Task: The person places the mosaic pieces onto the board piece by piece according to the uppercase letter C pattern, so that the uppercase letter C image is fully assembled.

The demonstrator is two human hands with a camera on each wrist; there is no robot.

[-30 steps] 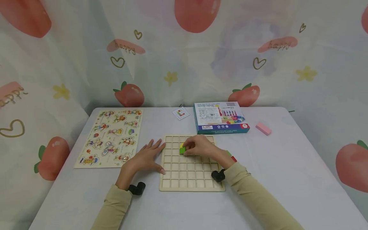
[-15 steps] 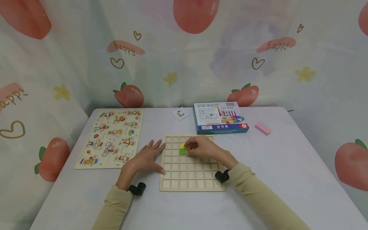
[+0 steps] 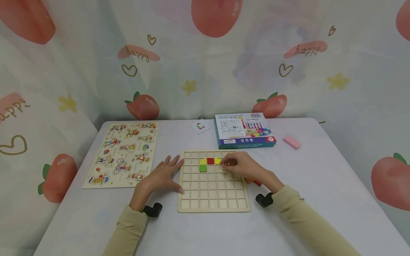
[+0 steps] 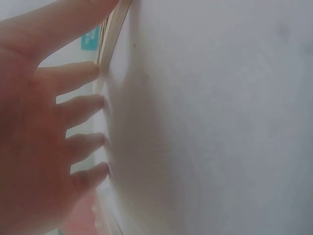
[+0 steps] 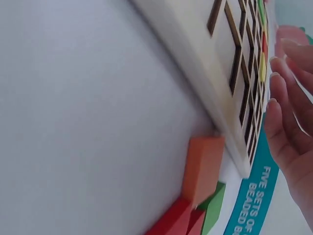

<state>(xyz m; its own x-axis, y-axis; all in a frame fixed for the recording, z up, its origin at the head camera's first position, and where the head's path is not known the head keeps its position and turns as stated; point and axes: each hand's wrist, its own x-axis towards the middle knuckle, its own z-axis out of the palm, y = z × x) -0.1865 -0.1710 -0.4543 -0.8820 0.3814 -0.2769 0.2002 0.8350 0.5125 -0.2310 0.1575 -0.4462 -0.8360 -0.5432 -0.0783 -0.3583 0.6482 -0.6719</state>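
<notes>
A wooden grid board (image 3: pixel 213 212) lies in front of the person. On it, in the head view, a yellow block (image 3: pixel 203 161), a red block (image 3: pixel 210 161) and another yellow block (image 3: pixel 217 161) form a row, with a green block (image 3: pixel 203 168) below the first yellow one. My right hand (image 3: pixel 241 167) hovers over the board, fingertips right beside the second yellow block; the right wrist view shows nothing between its loosely bent fingers (image 5: pixel 281 107). My left hand (image 3: pixel 161 176) rests with spread fingers at the board's left edge, thumb against it.
Orange (image 5: pixel 203 166), red (image 5: pixel 171 218) and green (image 5: pixel 213 208) blocks lie by the board's right edge. Behind stand a printed box (image 3: pixel 246 131), a small pattern card (image 3: pixel 200 126) and a pink block (image 3: pixel 292 142). A picture puzzle board (image 3: pixel 123 156) lies at the left.
My right hand has moved to the right across the board, uncovering the red block and the second yellow block in the row. The left hand has stayed in place.
</notes>
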